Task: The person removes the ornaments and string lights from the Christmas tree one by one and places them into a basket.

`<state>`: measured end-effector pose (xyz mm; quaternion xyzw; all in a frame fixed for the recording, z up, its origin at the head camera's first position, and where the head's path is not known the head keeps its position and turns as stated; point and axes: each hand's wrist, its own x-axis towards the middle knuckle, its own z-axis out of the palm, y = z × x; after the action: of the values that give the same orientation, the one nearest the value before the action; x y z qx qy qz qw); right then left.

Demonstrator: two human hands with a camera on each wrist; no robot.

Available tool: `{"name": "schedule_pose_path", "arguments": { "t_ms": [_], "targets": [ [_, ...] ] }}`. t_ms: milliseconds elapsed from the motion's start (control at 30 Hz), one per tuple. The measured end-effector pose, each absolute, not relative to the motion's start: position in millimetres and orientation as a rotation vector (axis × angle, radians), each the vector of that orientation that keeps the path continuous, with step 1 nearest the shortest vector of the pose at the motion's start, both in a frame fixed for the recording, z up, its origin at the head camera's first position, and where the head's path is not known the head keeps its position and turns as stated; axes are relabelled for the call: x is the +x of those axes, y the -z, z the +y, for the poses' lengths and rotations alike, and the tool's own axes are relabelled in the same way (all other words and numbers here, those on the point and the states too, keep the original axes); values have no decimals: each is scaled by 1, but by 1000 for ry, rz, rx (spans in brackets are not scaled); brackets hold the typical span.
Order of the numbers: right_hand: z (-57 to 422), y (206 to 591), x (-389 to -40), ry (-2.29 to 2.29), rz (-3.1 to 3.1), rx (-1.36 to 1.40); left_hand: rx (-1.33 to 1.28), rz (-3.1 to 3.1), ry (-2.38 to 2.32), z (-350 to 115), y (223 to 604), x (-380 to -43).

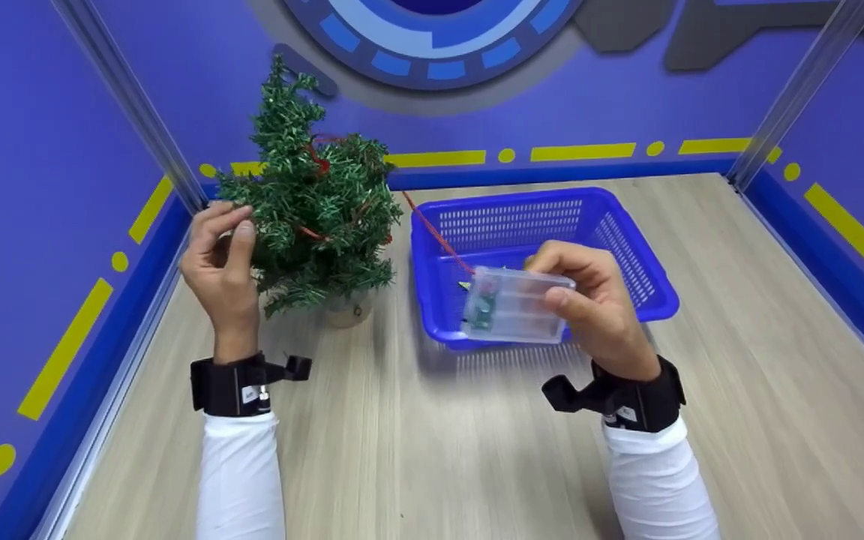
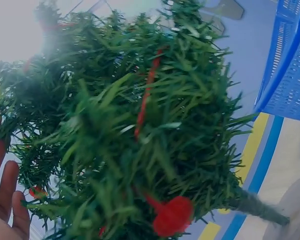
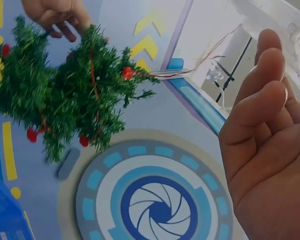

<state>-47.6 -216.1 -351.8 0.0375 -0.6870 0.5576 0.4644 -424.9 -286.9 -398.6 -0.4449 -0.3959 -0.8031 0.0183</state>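
My right hand (image 1: 601, 307) pinches a clear plastic battery case (image 1: 518, 306) by its right end, thumb in front. A small green part shows inside the case, held over the front of the blue basket. From it a thin red wire (image 1: 436, 232) runs up left to a small artificial Christmas tree (image 1: 327, 202). Red cord and red ornaments (image 2: 172, 216) sit among its green branches. My left hand (image 1: 222, 255) is at the tree's left side, fingertips right at the branch tips, fingers loosely bent. In the left wrist view its fingers (image 2: 7, 187) show beside the foliage.
The blue plastic basket (image 1: 514, 201) stands right of the tree, with small yellowish-green bits inside. The tree's pale base (image 1: 346, 311) rests on the wood-grain table (image 1: 469, 442). Blue panels with yellow marks enclose the back and sides.
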Motion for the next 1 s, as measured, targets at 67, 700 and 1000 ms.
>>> {"name": "schedule_pose_path", "arguments": {
  "t_ms": [67,700,1000],
  "targets": [
    [-217,351,-46,-1405,-1634,166,-1407,-1213,2467,-288,398,-423],
    [-246,358,-74,-1384,-1908,521,-1423,-1251,2280,-286,404,-421],
    [-261,367,-94,-1308,-2095,536,-1406,-1271,2306,-285,401,-421]
  ]
}}
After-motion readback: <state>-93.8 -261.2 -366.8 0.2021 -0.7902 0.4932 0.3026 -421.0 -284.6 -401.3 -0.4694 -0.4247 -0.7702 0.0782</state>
